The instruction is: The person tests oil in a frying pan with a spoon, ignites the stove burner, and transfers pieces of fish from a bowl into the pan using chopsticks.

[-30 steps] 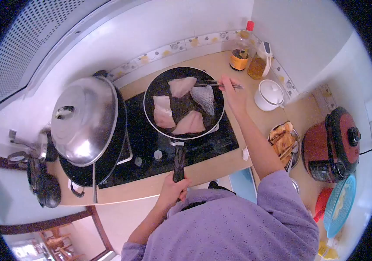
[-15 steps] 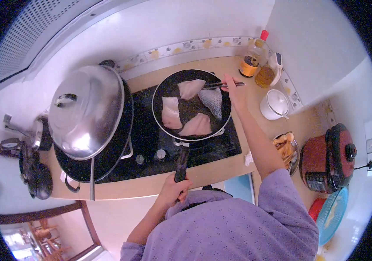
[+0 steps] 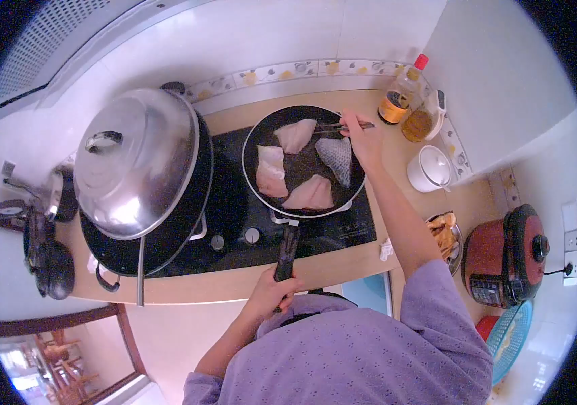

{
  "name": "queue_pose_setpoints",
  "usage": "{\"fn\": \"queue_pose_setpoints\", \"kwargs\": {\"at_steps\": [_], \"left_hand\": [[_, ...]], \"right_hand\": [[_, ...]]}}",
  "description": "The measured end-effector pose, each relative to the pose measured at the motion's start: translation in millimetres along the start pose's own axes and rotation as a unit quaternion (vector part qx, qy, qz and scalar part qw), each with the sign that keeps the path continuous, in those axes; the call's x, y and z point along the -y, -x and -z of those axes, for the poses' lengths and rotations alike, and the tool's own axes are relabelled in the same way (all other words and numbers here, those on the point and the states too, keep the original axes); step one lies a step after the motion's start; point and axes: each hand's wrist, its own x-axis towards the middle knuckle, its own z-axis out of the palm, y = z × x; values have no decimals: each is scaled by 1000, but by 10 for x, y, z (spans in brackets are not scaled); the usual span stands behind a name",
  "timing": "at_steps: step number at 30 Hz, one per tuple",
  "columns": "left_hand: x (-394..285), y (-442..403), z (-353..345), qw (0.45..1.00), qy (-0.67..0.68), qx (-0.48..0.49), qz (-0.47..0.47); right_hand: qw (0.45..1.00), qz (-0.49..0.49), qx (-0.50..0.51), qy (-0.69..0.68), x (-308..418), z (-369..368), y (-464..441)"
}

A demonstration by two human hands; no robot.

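My left hand [image 3: 271, 294] is wrapped round the black handle of a frying pan [image 3: 298, 169] on the stove. Several fish pieces lie in the pan: a pale one [image 3: 296, 136] at the top, one [image 3: 271, 172] at the left, one [image 3: 310, 194] at the bottom, and one with scaly grey skin up [image 3: 335, 160] at the right. My right hand [image 3: 362, 140] holds dark chopsticks [image 3: 329, 127] over the pan's upper right rim. Their tips are close to the top piece; whether they touch it I cannot tell.
A wok with a domed steel lid [image 3: 136, 162] stands left of the pan. Right of it are a sauce bottle [image 3: 399, 94], an oil jug [image 3: 422, 121], a white lidded pot [image 3: 428, 169], a plate of browned food [image 3: 444, 236], a red cooker [image 3: 504, 260] and a blue basket [image 3: 512, 341].
The camera view has shifted, so the pan appears farther right. The chopstick tips have moved slightly relative to the top and scaly pieces. Both hands keep their holds.
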Motion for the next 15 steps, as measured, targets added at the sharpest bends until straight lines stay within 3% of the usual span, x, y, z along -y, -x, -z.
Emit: {"fn": "queue_pose_setpoints", "kwargs": {"at_steps": [12, 15], "left_hand": [[6, -9, 13, 1000, -3, -1, 0], [-62, 28, -25, 1000, -7, -10, 8]], "right_hand": [[996, 76, -6, 45, 62, -64, -15], [996, 33, 34, 69, 316, -28, 145]]}}
